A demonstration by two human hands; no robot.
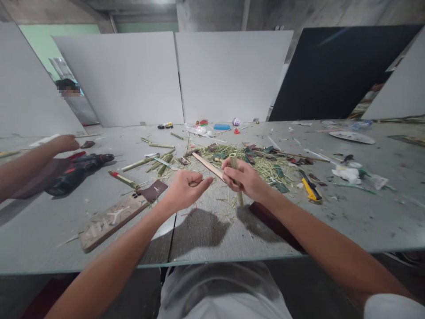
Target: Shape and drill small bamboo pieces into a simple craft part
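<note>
My right hand (247, 177) is wrapped round a pale green hollow stem (234, 162), which stands nearly upright with its lower end close to the tabletop. A flat, light wooden strip (209, 166) runs up to the fingers of that hand; whether they touch it I cannot tell. To the left, my left hand (186, 188) is closed, thumb pointing toward the stem. Whatever its curled fingers hold, if anything, is hidden. Behind both hands spreads a heap of green shavings (226, 153) mixed with dark scraps. Several cut stem pieces (162, 159) lie beyond my left hand.
A cordless drill (79, 173) lies at left, beside another person's arm (36, 159). Nearer are a phone-shaped patterned case (114, 217) and a red-ended stem piece (122, 179). A yellow utility knife (310, 188) and crumpled white tissue (347, 174) sit at right. Upright panels (232, 75) stand behind.
</note>
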